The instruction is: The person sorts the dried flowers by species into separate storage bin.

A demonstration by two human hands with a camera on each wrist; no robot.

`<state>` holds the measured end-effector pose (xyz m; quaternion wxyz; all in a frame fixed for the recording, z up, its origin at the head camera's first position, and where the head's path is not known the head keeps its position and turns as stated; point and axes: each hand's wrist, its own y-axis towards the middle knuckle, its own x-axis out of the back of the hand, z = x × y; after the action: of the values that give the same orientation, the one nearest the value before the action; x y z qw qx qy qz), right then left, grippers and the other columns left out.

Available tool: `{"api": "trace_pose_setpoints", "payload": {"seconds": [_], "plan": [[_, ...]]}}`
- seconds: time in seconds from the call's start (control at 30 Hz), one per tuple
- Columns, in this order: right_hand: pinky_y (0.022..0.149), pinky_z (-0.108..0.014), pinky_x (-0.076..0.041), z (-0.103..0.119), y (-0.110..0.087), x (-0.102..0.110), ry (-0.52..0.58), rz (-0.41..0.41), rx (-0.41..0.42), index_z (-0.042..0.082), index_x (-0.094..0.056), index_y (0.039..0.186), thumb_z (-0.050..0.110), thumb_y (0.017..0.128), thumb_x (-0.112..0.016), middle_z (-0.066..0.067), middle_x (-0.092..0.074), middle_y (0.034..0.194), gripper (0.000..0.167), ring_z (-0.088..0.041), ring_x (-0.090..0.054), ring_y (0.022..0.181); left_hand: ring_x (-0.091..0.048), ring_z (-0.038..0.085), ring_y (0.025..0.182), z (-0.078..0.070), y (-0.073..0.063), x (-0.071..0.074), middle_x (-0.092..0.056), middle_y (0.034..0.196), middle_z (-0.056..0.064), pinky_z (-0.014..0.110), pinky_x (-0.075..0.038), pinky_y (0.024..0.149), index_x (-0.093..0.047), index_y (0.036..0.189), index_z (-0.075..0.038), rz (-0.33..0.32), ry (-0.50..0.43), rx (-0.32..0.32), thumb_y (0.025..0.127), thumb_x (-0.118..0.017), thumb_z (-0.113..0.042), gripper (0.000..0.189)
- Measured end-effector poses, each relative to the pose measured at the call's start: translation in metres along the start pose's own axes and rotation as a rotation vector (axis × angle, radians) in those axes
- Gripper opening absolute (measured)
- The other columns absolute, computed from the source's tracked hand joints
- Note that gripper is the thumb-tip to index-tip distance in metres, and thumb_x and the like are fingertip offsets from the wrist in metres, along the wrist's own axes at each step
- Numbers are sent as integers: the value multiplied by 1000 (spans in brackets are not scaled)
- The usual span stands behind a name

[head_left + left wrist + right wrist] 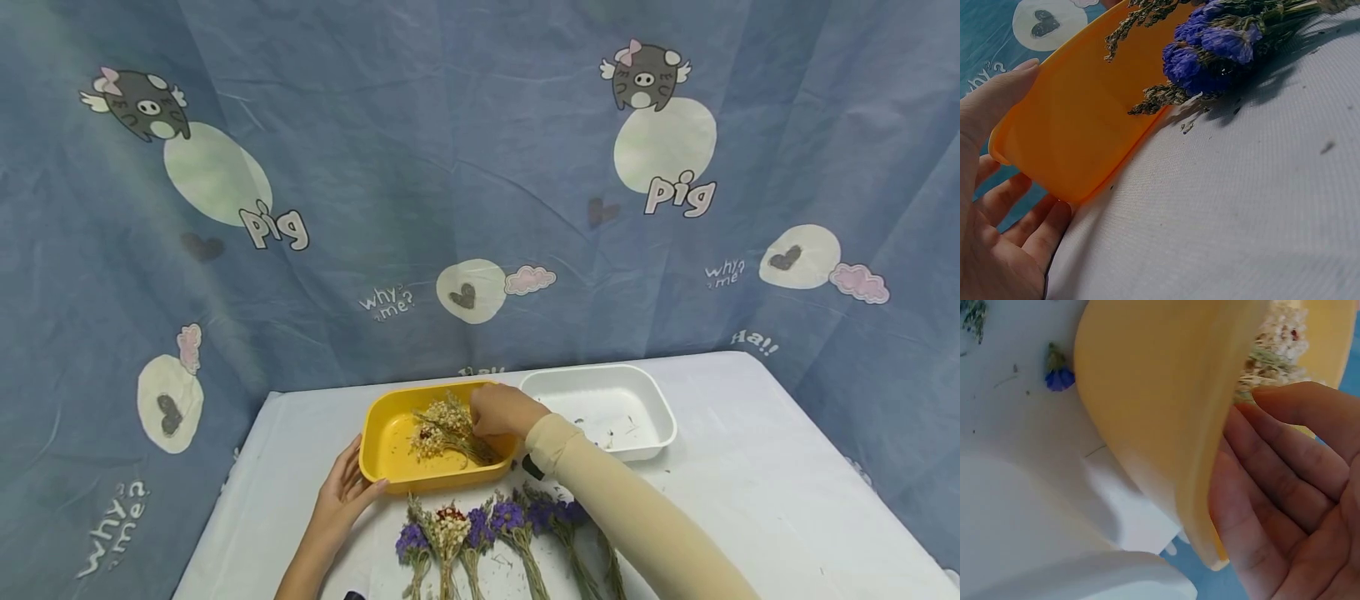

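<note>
A yellow tray (450,482) stands near the table's back edge, with cream dried flowers (433,425) and greenish stems lying in it. My left hand (341,500) grips the tray's left corner, thumb over the rim and fingers spread behind the wall, as the left wrist view shows. Inside the tray's right end, my right hand (501,410) pinches at the dried flowers (1266,369) with curled fingers. Its fingertips meet at a green stem in the right wrist view, close beside the tray wall (1147,394).
A white tray (600,400) with small plant scraps stands to the right. Along the front lie several tied bunches, mostly purple flowers (508,515), with one cream and red bunch (452,527) among them. A dark object (532,467) sits beside the right sleeve. A patterned blue curtain (360,208) hangs behind.
</note>
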<state>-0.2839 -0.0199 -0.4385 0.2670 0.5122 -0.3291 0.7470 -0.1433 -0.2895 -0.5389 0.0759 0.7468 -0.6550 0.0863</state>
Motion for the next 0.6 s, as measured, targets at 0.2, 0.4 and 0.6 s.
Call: {"api": "trace_pose_setpoints", "payload": {"seconds": [0.2,0.4,0.6], "plan": [[49,-24,-17,-1,-14,6,97,-67,79,21,-32,51,7,93,-67,8,-17,50,57,-8,-14,48,-41,-25,123,0,0,0,-31,168,8,2,-42,100,-21,166,-18,0,-1,0,94,-77,-24,91],[52,-23,-33,-1,-26,6,171,-114,57,14,-74,67,17,97,-72,8,-57,56,30,-5,-35,48,-42,-24,123,1,-1,0,-32,168,9,3,-42,101,-23,166,-17,-5,2,-20,94,-77,-22,90],[55,-25,-41,4,-41,2,203,-175,46,11,-81,76,22,96,-74,7,-65,59,24,-5,-41,50,-41,-23,125,0,-1,0,-31,168,9,3,-42,101,-23,165,-16,-8,1,-21,94,-77,-20,90]]}}
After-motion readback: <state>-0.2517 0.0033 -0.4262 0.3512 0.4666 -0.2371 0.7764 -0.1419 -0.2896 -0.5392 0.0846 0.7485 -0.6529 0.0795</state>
